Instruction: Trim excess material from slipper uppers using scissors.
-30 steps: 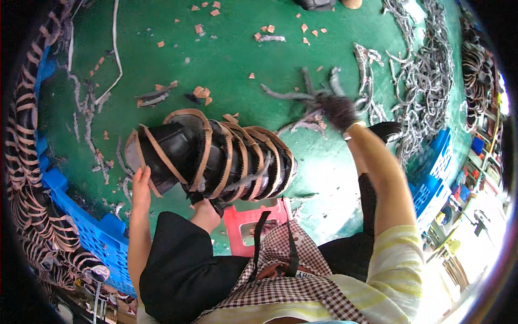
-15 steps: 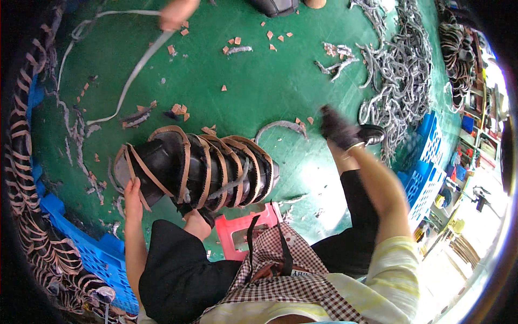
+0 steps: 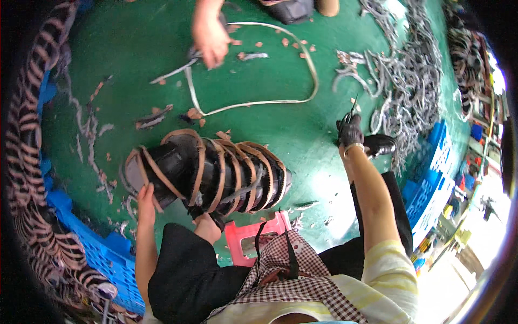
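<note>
A green floor (image 3: pixel 302 135) carries everything. On it lie a long pale strip (image 3: pixel 280 100) bent into a loop, scattered tan scraps (image 3: pixel 194 114), a heap of grey strips (image 3: pixel 404 81) to the right, and blue crates (image 3: pixel 97 248) along the edges.

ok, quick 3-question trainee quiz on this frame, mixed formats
1. True or false: the left hand rests on the end of the black bundle wrapped in tan straps.
2. What does the right hand wear? A) a dark glove B) nothing C) a white mitten
3. Fill in: behind the bundle, by the person's lap, stands a small ____ stool.

Key: 1 true; 2 A; 3 pink. Whether the gloved hand grips something thin and dark is too small to tell. Another person's hand handles a long strap on the green floor.
</note>
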A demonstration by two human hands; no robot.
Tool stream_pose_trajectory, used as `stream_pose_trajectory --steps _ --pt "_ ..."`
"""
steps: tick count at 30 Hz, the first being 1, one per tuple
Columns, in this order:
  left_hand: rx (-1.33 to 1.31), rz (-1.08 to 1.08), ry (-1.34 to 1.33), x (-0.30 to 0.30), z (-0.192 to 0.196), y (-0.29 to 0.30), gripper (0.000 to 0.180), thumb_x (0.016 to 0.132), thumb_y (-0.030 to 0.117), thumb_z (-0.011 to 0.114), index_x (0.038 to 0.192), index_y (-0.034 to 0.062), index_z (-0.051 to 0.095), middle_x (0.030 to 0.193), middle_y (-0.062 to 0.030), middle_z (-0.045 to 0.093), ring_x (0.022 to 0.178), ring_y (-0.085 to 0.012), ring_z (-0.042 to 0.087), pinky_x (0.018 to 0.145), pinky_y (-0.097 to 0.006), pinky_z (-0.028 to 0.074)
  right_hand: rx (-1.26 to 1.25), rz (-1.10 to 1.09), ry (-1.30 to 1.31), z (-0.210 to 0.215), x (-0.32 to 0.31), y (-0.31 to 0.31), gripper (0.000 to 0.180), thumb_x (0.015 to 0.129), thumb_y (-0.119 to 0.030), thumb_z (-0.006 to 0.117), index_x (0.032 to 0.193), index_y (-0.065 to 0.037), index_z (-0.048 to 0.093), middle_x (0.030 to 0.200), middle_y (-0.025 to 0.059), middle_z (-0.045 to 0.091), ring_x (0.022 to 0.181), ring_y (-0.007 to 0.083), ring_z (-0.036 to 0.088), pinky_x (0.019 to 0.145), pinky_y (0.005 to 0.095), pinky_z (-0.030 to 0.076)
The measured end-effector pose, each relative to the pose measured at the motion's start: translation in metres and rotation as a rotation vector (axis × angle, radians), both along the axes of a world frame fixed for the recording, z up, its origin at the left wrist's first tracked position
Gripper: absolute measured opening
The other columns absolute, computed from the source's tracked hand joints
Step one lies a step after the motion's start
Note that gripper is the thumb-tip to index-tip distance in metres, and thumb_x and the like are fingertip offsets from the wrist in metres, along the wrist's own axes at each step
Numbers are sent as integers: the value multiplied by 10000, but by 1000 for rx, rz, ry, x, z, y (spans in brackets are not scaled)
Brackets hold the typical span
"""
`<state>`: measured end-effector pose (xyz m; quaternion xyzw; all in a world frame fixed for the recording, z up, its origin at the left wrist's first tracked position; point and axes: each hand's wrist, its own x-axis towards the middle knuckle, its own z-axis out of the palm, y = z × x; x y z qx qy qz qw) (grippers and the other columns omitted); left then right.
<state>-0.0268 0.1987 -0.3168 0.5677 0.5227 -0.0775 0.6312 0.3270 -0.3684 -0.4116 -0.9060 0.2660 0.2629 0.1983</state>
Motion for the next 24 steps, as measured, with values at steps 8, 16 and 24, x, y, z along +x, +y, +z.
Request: stream_pose_trajectory --steps 8,16,24 --pt "-63 -9 48 -2 -6 6 297 895 257 469 1049 14 544 1009 -15 565 934 -113 510 823 -240 379 -286 408 116 39 -77 121 331 757 -239 564 1045 -98 482 889 139 546 851 311 548 760 395 433" --pt "-609 207 90 29 -64 24 263 885 189 404 999 4 552 965 -108 597 890 -195 567 825 -317 435 91 1309 -254 47 -66 330 239 730 -253 591 951 -161 583 1017 91 538 951 268 524 761 408 441" --pt "-648 86 316 67 -56 14 287 890 179 387 1061 1 534 992 -119 590 946 -211 552 860 -329 422 382 1269 -228 44 -54 272 196 765 -244 537 894 -97 552 827 157 550 833 365 530 692 435 420"
